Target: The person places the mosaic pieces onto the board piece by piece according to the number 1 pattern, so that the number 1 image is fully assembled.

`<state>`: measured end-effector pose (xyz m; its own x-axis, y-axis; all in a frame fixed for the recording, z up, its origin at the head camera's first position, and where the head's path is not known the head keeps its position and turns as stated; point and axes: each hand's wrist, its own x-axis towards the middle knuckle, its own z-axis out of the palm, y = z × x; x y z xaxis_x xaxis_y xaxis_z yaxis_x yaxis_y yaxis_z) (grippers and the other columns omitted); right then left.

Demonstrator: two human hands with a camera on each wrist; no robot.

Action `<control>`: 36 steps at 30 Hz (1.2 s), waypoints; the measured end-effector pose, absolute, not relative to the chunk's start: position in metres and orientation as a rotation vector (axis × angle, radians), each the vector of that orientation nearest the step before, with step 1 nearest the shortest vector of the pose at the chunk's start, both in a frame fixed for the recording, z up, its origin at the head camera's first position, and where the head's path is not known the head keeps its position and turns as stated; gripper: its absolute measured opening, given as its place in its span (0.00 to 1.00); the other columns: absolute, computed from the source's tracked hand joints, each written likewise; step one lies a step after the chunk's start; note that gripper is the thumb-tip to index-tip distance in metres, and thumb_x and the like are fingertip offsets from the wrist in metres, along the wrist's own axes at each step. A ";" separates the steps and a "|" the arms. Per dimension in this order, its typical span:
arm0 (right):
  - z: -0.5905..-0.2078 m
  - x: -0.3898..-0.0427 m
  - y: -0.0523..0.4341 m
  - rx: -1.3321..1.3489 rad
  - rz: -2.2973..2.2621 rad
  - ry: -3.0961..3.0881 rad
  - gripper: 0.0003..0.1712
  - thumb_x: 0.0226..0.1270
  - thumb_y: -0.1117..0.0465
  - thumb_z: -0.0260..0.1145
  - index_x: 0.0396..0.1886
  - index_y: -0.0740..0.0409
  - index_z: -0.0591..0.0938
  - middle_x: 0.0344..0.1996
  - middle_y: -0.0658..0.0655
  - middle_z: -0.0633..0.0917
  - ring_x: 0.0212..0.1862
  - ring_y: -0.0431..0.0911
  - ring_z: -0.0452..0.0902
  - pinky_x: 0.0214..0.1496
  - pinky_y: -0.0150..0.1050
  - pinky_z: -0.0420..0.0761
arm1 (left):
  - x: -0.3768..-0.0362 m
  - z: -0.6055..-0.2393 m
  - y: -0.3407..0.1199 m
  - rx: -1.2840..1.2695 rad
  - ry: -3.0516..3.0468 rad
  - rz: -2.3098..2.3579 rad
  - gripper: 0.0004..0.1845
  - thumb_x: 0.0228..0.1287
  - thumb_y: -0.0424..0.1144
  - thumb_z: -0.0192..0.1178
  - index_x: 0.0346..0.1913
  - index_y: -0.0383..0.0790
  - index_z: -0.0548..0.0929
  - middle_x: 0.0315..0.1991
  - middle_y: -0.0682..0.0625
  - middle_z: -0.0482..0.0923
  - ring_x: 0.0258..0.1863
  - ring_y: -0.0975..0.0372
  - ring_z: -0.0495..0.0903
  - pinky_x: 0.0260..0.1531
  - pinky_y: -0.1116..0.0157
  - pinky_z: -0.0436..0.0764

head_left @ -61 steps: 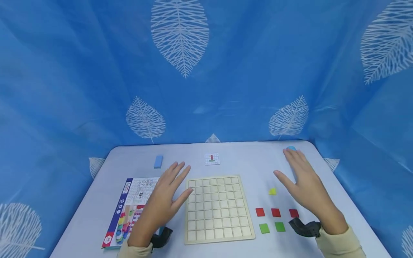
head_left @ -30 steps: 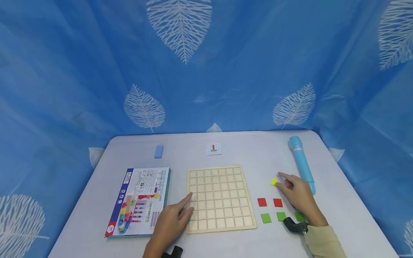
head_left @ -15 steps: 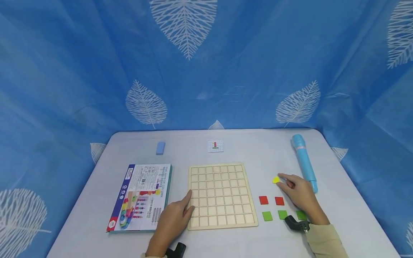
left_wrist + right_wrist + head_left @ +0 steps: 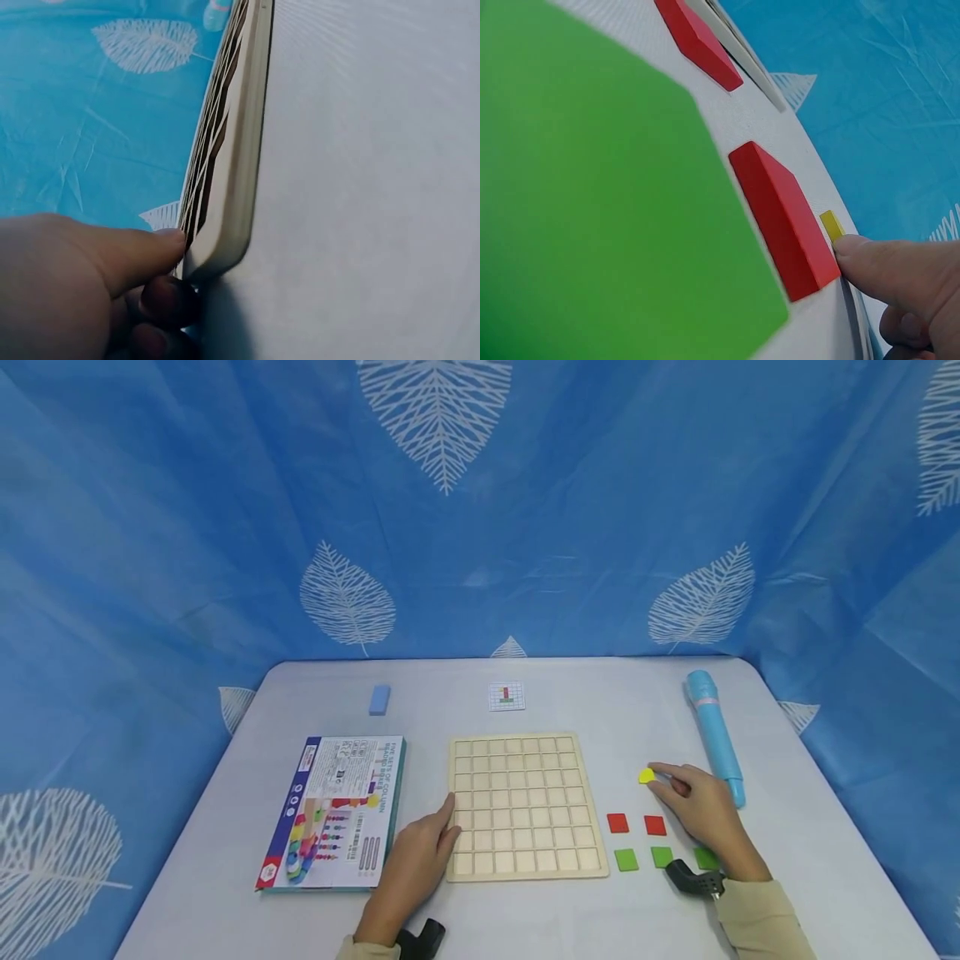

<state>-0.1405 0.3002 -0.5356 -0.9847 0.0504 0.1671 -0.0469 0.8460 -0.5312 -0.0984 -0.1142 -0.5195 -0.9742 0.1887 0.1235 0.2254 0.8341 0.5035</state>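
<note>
1. Head view: I see the right hand (image 4: 701, 814) on the table (image 4: 570, 702), well to the right of the wooden grid board (image 4: 525, 806). Its forefinger and thumb reach forward to the small yellow piece (image 4: 646, 776); the fingertips touch it or sit just beside it, and I cannot tell whether they pinch it.
2. Right wrist view: one fingertip (image 4: 870, 255) lies right against the yellow piece (image 4: 831, 224), which is flat on the table. A red tile (image 4: 784, 217) sits just beside that fingertip, and a green tile (image 4: 592, 202) fills the near part of the picture.
3. Left hand (image 4: 416, 860): it rests at the left edge of the grid board near the front corner, forefinger stretched along the edge.
4. Left wrist view: the thumb (image 4: 135, 251) presses on the board's corner (image 4: 225, 187), with curled fingers below it against the edge. The board lies flat on the table.
5. Two red tiles (image 4: 617, 823) sit in a row between the board and the right hand. Green tiles (image 4: 626, 859) lie in a row in front of them; one is partly under the wrist.
6. A light blue pen-shaped tube (image 4: 716, 735) lies just right of the right hand.
7. A printed box (image 4: 333, 810) lies left of the board, close to the left hand.
8. At the far side I note a small pattern card (image 4: 506, 696) and a blue block (image 4: 379, 699), well apart.
</note>
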 end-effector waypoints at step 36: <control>-0.519 -0.137 0.280 -0.043 0.876 -2.885 0.23 0.58 0.51 0.69 0.53 0.52 0.81 0.10 0.50 0.65 0.15 0.46 0.62 0.15 0.34 0.61 | -0.100 -0.529 -0.118 -0.352 -2.961 -0.700 0.25 0.67 0.46 0.54 0.65 0.44 0.70 0.14 0.58 0.72 0.13 0.71 0.66 0.18 0.69 0.69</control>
<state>-0.1374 0.2798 -0.5186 -0.9917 0.0638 0.1120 -0.0093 0.8314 -0.5556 -0.0995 -0.1176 -0.5292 -0.9706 0.2038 0.1282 0.2396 0.8695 0.4319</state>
